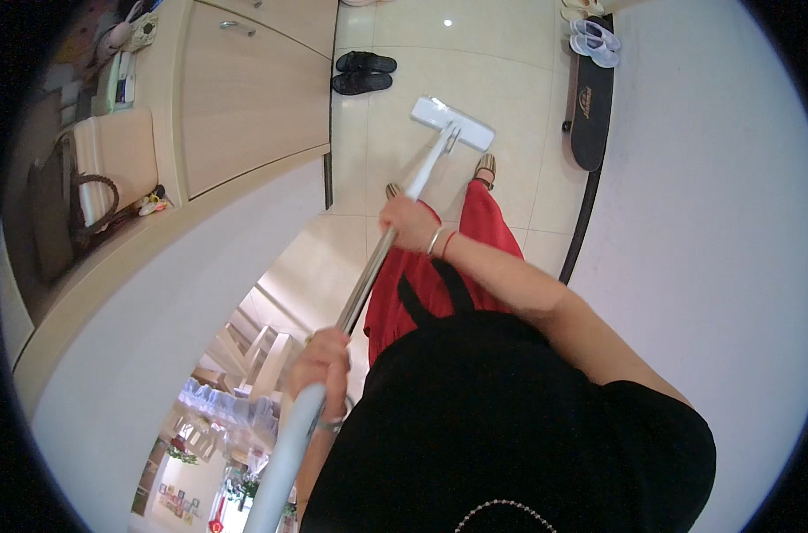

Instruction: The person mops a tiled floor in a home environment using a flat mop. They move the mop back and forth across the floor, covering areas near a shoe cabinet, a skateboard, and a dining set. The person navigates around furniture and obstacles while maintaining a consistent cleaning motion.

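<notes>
Both hands on the mop (368, 275) right now, and they're set well apart along the shaft. Right hand (410, 224) is clamped round the metal pole abt halfway down, wrist wearing a thin bangle and a red cord. Left hand (322, 360) is wrapped tight round the pale grip at the upper end, close to the body, w/ a band on that wrist too. The pole runs diagonally up and away to the flat white mop head (452, 123), which sits flat on the cream tiled floor (510, 80), out ahead of the person's feet. A sandalled foot (485, 167) shows just beside the mop head, red skirt (475, 240) falling below it, black top in the foreground. Further up the floor, a pair of black slippers (363, 72) sits near the light wood cabinet (244, 98) on the left. Over on the right, a black skateboard (590, 111) lies along the white wall (706, 222), w/ pale sandals (595, 40) just beyond its far end. Far left, a brown handbag (71, 213) rests on a ledge.
</notes>
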Action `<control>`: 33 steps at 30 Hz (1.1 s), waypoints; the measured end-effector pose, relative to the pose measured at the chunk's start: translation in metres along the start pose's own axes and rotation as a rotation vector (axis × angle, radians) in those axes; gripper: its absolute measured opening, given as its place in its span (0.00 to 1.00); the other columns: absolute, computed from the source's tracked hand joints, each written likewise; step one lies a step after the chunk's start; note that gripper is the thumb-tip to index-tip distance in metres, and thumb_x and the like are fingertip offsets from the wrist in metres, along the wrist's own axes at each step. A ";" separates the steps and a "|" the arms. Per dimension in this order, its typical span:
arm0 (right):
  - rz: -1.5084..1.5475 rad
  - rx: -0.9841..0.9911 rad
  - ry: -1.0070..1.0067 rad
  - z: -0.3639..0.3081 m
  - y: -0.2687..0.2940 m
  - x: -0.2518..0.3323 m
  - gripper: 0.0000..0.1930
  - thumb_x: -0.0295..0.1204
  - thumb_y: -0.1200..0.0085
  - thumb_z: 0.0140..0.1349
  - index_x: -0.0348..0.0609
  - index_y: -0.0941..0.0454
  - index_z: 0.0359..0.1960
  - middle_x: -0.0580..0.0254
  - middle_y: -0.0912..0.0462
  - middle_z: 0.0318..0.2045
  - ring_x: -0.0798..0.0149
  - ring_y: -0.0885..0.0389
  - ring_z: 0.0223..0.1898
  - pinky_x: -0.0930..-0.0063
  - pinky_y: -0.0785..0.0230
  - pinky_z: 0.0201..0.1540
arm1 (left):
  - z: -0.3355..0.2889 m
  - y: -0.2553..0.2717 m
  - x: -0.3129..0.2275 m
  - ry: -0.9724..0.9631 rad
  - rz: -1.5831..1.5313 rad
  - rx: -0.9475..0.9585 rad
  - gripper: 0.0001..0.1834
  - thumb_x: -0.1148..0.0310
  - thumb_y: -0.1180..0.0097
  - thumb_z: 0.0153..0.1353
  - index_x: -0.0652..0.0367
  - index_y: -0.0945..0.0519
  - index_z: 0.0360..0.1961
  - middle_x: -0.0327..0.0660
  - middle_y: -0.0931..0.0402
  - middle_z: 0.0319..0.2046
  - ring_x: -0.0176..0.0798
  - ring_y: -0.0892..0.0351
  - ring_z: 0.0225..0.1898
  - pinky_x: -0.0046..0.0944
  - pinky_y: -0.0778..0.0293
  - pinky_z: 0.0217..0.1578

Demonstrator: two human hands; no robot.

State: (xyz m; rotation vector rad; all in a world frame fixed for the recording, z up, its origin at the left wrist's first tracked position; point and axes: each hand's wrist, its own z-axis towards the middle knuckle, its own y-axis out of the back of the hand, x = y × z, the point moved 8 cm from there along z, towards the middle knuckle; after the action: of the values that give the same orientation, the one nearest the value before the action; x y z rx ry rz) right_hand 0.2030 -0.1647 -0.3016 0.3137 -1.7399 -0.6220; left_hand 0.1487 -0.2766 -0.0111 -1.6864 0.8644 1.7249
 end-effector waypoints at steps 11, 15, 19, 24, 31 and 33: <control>0.023 0.198 -0.023 -0.005 0.038 -0.011 0.03 0.30 0.44 0.51 0.49 0.20 0.28 0.60 0.20 0.29 0.53 0.23 0.41 0.58 0.26 0.43 | 0.010 -0.026 0.012 -0.147 -0.107 0.099 0.11 0.80 0.50 0.57 0.56 0.37 0.23 0.39 0.33 0.19 0.38 0.33 0.20 0.47 0.29 0.32; -0.071 0.065 -0.037 -0.015 0.103 -0.100 0.05 0.25 0.44 0.49 0.49 0.22 0.29 0.61 0.20 0.32 0.52 0.24 0.42 0.59 0.27 0.45 | 0.051 -0.094 0.051 -0.227 -0.223 0.082 0.11 0.83 0.48 0.53 0.57 0.36 0.26 0.43 0.30 0.22 0.44 0.30 0.22 0.49 0.28 0.32; -0.212 -0.076 -0.080 -0.031 0.172 -0.202 0.07 0.23 0.45 0.47 0.50 0.23 0.28 0.61 0.21 0.33 0.52 0.24 0.43 0.60 0.27 0.44 | 0.091 -0.180 0.082 -0.361 -0.178 0.113 0.13 0.87 0.44 0.51 0.59 0.34 0.26 0.42 0.29 0.21 0.45 0.27 0.23 0.46 0.25 0.34; -0.305 -0.113 -0.345 -0.043 0.213 -0.250 0.04 0.25 0.45 0.48 0.50 0.24 0.26 0.62 0.22 0.32 0.53 0.24 0.43 0.61 0.28 0.43 | 0.112 -0.224 0.110 -0.366 -0.274 0.155 0.14 0.88 0.43 0.50 0.58 0.33 0.23 0.40 0.31 0.19 0.42 0.29 0.21 0.44 0.24 0.36; -0.184 -0.309 -0.206 -0.043 0.138 -0.187 0.06 0.22 0.45 0.46 0.51 0.25 0.25 0.61 0.23 0.29 0.52 0.25 0.41 0.59 0.28 0.42 | 0.081 -0.145 0.084 -0.334 -0.139 0.296 0.12 0.86 0.41 0.49 0.60 0.30 0.27 0.46 0.26 0.25 0.50 0.22 0.29 0.46 0.23 0.38; -0.127 -0.373 -0.172 -0.042 0.106 -0.145 0.08 0.20 0.45 0.44 0.51 0.25 0.23 0.61 0.24 0.28 0.52 0.25 0.40 0.60 0.29 0.42 | 0.065 -0.106 0.069 -0.293 -0.085 0.346 0.12 0.85 0.40 0.49 0.60 0.30 0.28 0.48 0.25 0.26 0.53 0.21 0.31 0.46 0.23 0.38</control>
State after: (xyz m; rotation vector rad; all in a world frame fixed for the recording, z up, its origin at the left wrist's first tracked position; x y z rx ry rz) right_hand 0.2931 -0.0123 -0.3538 0.1120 -1.7329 -1.0743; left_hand 0.1873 -0.1623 -0.0864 -1.1932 0.8794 1.6048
